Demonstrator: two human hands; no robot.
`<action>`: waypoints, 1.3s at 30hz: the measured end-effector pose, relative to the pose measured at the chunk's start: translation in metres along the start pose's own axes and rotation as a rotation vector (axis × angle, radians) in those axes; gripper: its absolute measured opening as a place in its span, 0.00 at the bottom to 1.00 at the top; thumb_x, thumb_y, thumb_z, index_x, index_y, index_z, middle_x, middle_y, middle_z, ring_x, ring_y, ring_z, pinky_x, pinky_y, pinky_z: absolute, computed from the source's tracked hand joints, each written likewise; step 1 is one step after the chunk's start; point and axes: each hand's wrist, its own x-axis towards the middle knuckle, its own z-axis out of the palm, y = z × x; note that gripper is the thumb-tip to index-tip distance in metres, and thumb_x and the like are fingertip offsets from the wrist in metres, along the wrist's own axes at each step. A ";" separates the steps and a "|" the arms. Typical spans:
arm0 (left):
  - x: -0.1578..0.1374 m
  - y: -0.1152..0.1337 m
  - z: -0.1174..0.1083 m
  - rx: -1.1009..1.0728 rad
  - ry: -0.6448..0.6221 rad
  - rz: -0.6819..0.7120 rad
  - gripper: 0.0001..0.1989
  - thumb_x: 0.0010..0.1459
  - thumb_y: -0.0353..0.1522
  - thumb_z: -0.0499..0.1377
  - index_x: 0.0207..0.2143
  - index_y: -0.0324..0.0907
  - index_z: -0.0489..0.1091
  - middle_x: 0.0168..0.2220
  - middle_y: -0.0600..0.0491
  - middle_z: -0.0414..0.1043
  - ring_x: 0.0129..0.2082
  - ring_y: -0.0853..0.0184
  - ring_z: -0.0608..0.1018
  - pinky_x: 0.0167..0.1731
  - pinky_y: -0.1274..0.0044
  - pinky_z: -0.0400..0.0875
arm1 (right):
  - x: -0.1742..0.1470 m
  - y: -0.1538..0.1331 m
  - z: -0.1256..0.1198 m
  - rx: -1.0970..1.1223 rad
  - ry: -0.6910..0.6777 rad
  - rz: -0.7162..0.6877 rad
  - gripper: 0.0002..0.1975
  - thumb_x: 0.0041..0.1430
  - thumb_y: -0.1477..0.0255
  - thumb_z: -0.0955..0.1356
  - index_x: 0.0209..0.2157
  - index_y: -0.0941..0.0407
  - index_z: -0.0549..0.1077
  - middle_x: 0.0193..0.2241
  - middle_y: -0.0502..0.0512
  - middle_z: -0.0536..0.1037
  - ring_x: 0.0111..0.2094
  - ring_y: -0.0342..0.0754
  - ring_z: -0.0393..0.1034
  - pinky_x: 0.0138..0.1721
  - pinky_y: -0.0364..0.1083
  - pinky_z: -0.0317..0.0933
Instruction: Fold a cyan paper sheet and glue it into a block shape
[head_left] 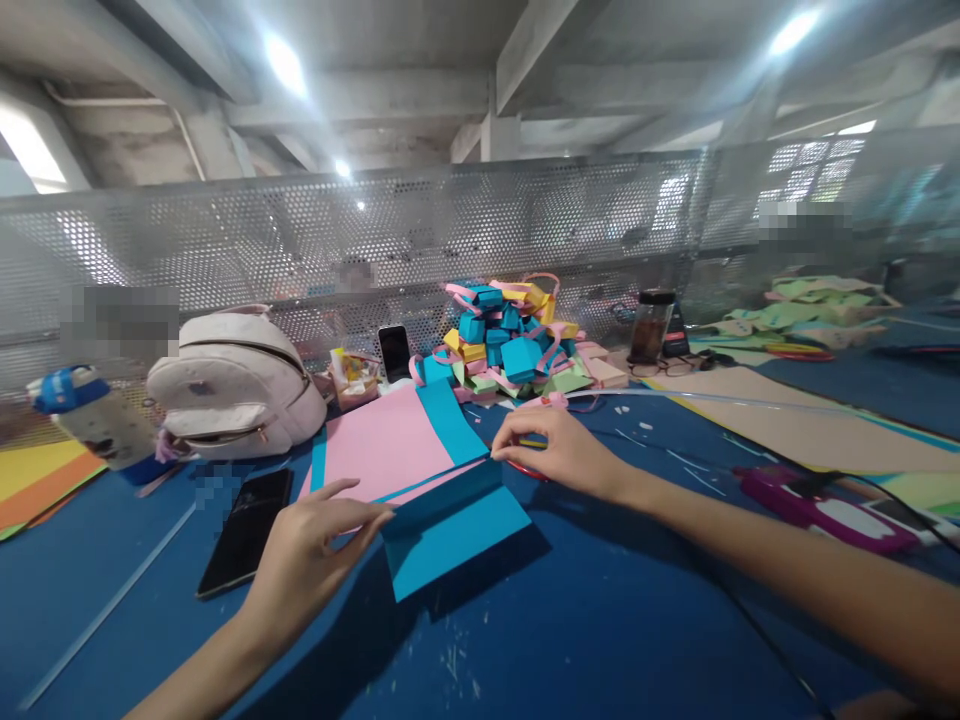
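Observation:
A folded sheet of blue paper (pixel 461 540) is held up a little above the blue table, creased lengthwise so that one long flap stands up. My left hand (pixel 319 540) pinches its left end between thumb and forefinger. At the far right corner of the same sheet, my right hand (pixel 559 450) pinches the edge between its fingertips. Behind the sheet lies pink paper (pixel 386 440) on top of more blue paper (pixel 452 415). Red-handled scissors, or something like them, are partly hidden beneath my right hand.
A heap of small blue, yellow and pink paper boxes (pixel 514 340) stands at the back. At left are a black phone (pixel 247 530), a white backpack (pixel 236 385) and a bottle (pixel 97 425). On the right lie large paper sheets (pixel 787 410) and a purple-cased device (pixel 825 510) with a cable.

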 end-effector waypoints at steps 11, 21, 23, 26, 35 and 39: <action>-0.007 -0.002 0.002 0.119 0.044 0.057 0.13 0.66 0.38 0.55 0.32 0.48 0.78 0.29 0.58 0.81 0.37 0.57 0.84 0.38 0.68 0.81 | -0.012 -0.002 0.004 -0.139 0.022 -0.079 0.07 0.60 0.69 0.68 0.29 0.54 0.75 0.30 0.51 0.77 0.32 0.46 0.68 0.36 0.46 0.58; -0.010 -0.002 0.005 0.202 0.152 0.281 0.08 0.64 0.27 0.59 0.44 0.43 0.75 0.39 0.57 0.81 0.37 0.69 0.83 0.56 0.72 0.68 | -0.026 0.021 0.006 0.267 -0.137 0.263 0.17 0.60 0.58 0.65 0.28 0.57 0.75 0.30 0.56 0.77 0.32 0.48 0.70 0.36 0.48 0.64; -0.012 0.000 0.006 0.245 0.159 0.389 0.11 0.63 0.24 0.58 0.47 0.39 0.74 0.44 0.53 0.80 0.43 0.67 0.82 0.60 0.70 0.62 | -0.031 0.021 0.013 0.360 -0.213 0.313 0.23 0.62 0.53 0.62 0.30 0.58 0.75 0.32 0.58 0.78 0.33 0.49 0.72 0.36 0.47 0.66; -0.012 0.003 0.009 0.342 0.136 0.533 0.13 0.64 0.24 0.57 0.51 0.35 0.72 0.50 0.48 0.77 0.50 0.62 0.78 0.62 0.64 0.60 | -0.036 0.018 0.022 0.450 -0.240 0.375 0.27 0.63 0.49 0.60 0.32 0.59 0.73 0.32 0.57 0.75 0.32 0.47 0.70 0.34 0.46 0.66; -0.005 -0.014 0.023 0.056 0.063 0.158 0.20 0.63 0.28 0.59 0.57 0.51 0.68 0.61 0.51 0.66 0.61 0.59 0.67 0.61 0.65 0.60 | -0.020 0.025 0.039 0.516 -0.070 0.387 0.18 0.55 0.56 0.70 0.27 0.56 0.66 0.23 0.47 0.65 0.28 0.44 0.62 0.30 0.43 0.56; 0.001 -0.019 0.037 -0.428 0.195 -0.374 0.26 0.61 0.38 0.61 0.60 0.51 0.62 0.63 0.47 0.59 0.61 0.55 0.66 0.55 0.64 0.67 | -0.014 0.024 0.044 0.535 -0.003 0.387 0.16 0.55 0.58 0.70 0.28 0.56 0.66 0.23 0.47 0.67 0.27 0.44 0.63 0.32 0.44 0.57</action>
